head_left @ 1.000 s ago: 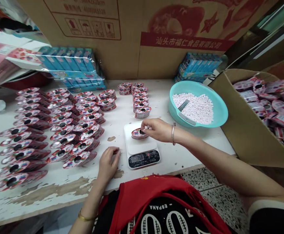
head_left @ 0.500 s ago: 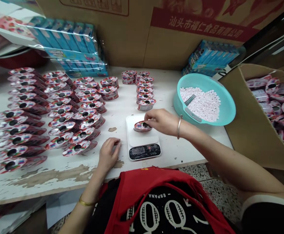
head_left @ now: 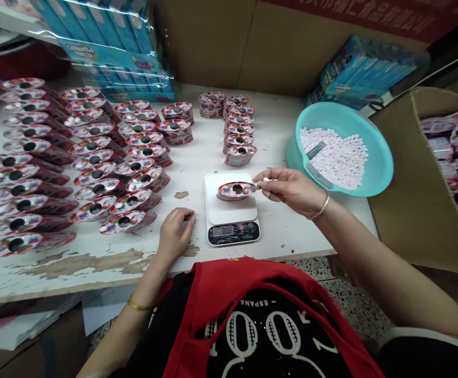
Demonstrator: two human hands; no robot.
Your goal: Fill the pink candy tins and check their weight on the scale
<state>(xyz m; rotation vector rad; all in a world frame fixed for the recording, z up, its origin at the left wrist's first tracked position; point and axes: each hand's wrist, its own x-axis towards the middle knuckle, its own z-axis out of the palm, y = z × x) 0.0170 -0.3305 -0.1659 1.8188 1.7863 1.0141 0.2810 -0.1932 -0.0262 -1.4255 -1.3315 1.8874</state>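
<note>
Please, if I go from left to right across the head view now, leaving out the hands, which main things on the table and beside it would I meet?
Large group of red-and-white packets → white scale → teal basin → open cardboard box.

You get even, moderately bright light on the desk (head_left: 189,157), with soft shadows. You can see glare streaking the plastic wrap (head_left: 110,55) at upper left. Darker corners surround your view, edges look stretched, and fine print on the packs (head_left: 134,166) is soft.
</note>
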